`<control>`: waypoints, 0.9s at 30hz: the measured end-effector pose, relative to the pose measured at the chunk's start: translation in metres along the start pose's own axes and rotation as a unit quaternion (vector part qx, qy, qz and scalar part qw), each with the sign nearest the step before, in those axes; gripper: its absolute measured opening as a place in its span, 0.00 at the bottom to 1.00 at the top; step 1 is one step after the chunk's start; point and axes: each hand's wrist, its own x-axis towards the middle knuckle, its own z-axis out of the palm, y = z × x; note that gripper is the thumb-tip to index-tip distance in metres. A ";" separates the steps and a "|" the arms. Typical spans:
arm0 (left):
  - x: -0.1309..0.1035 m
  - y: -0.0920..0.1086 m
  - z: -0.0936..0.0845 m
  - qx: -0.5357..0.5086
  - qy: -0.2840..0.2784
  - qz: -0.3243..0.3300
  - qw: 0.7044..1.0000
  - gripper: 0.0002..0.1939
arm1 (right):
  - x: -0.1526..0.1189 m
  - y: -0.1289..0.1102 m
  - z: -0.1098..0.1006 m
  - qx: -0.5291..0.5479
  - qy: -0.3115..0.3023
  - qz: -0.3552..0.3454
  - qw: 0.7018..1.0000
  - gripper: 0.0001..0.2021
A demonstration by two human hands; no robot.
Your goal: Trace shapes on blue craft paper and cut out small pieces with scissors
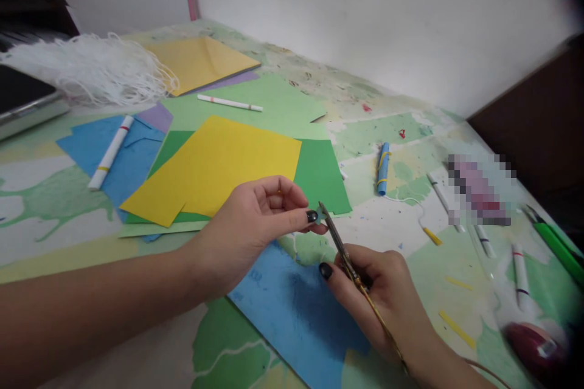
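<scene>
My left hand pinches a tiny bluish-green scrap of paper between thumb and fingers. Scissors are gripped in my right hand, with their blade tips right at the scrap. The blades look nearly closed, and whether they touch the scrap is hard to tell. Beneath both hands lies a blue sheet. A yellow sheet with a notched lower edge rests on green sheets just beyond my left hand. Part of the scissor handles is hidden by my right fingers.
Right of the sheets sits a rolled blue paper tube with yellow bands and white string. Several markers, yellow strips, a green cutter and a dark red mouse lie right. White yarn is heaped at the back left.
</scene>
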 end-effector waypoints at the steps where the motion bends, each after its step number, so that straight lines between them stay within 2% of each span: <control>1: 0.001 0.000 -0.001 0.001 0.002 -0.001 1.000 0.09 | 0.001 0.002 -0.001 -0.014 0.008 -0.002 1.000 0.18; 5: 0.007 0.001 -0.006 0.020 0.011 0.018 1.000 0.09 | 0.007 0.015 -0.016 -0.150 0.079 0.006 0.986 0.16; 8: 0.012 0.003 -0.011 0.066 0.012 0.039 0.997 0.09 | 0.013 0.024 -0.031 -0.267 0.088 0.044 0.959 0.08; 10: 0.015 0.006 -0.014 0.106 0.005 0.052 0.993 0.09 | 0.015 0.026 -0.039 -0.293 0.085 0.053 0.951 0.05; 14: 0.017 0.010 -0.021 0.174 -0.046 0.090 0.980 0.10 | 0.011 0.023 -0.049 -0.312 0.081 0.062 0.945 0.09; 18: 0.021 0.011 -0.026 0.246 -0.071 0.151 0.955 0.09 | 0.005 0.015 -0.052 -0.365 0.129 0.080 0.918 0.10; 20: 0.023 0.010 -0.028 0.284 -0.086 0.176 0.939 0.08 | 0.004 0.007 -0.050 -0.352 0.172 0.062 0.918 0.10; 22: 0.025 0.009 -0.029 0.318 -0.112 0.196 0.921 0.09 | 0.008 -0.005 -0.043 -0.281 0.198 0.023 0.939 0.10; 25: 0.027 0.008 -0.029 0.341 -0.138 0.216 0.905 0.09 | 0.020 -0.021 -0.024 -0.119 0.158 -0.036 0.980 0.12; 27: 0.027 0.009 -0.030 0.354 -0.145 0.226 0.896 0.08 | 0.031 -0.024 -0.011 -0.048 0.131 -0.054 0.989 0.07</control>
